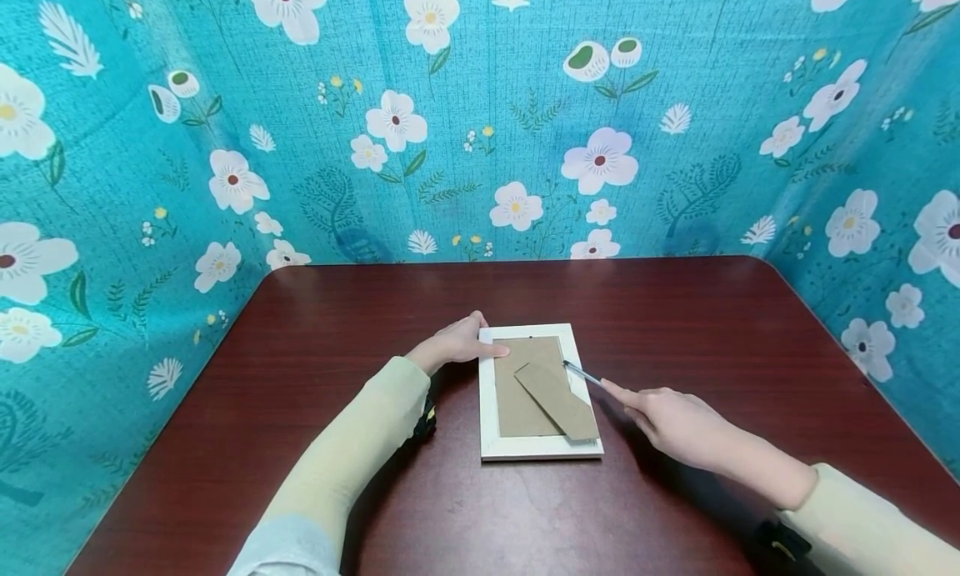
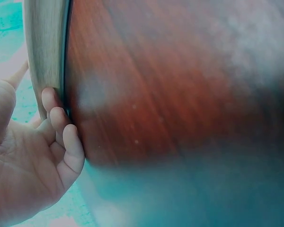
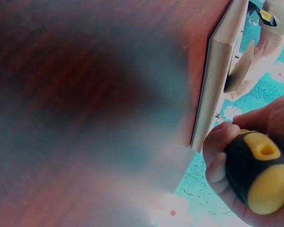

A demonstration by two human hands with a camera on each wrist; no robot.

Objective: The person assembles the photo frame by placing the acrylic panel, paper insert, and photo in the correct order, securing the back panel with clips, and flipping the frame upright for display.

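Observation:
A white picture frame lies face down, its brown backing board and slanting easel stand uppermost. My left hand grips the frame's upper left edge, thumb over the backing and fingers along the outer side; in the left wrist view, fingertips curl against the frame's side. From the right, my right hand holds a screwdriver, its tip at the backing's right edge. The yellow and black screwdriver handle sits inside the curled fingers in the right wrist view.
The frame rests near the middle of a dark red-brown wooden table. Behind it and at both sides hangs a turquoise curtain with white flowers. A black strap sits at the left wrist, another black strap at the right.

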